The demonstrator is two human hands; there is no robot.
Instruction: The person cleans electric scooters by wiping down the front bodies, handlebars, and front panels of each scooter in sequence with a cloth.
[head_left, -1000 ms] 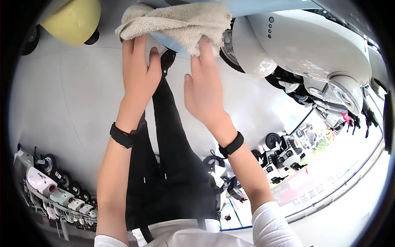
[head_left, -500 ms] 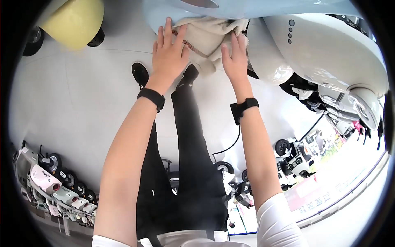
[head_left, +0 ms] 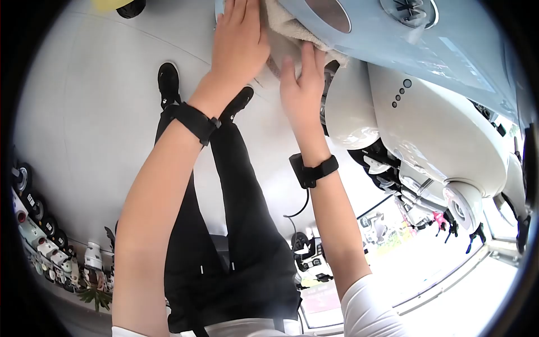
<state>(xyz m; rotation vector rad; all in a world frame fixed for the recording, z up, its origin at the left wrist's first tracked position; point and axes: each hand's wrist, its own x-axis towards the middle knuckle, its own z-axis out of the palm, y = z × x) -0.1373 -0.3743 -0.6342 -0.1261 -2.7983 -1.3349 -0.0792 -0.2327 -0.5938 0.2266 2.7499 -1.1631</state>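
Left hand [head_left: 241, 42]: reaching upward, fingers straightening past the view's edge; grip cannot be told
Right hand [head_left: 303, 84]: pointing upward, loosely opening, fingers touching cloth [head_left: 285, 23]

a wide head-worn camera looks forward and down on both nearby hands [head_left: 238, 48].

Cloth [head_left: 282, 23] looks rough, blue bodywork [head_left: 368, 42] glossy

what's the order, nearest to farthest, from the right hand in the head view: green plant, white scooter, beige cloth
1. Beige cloth: at the right hand's fingertips
2. White scooter: to the right of the hand
3. Green plant: far off, lower left
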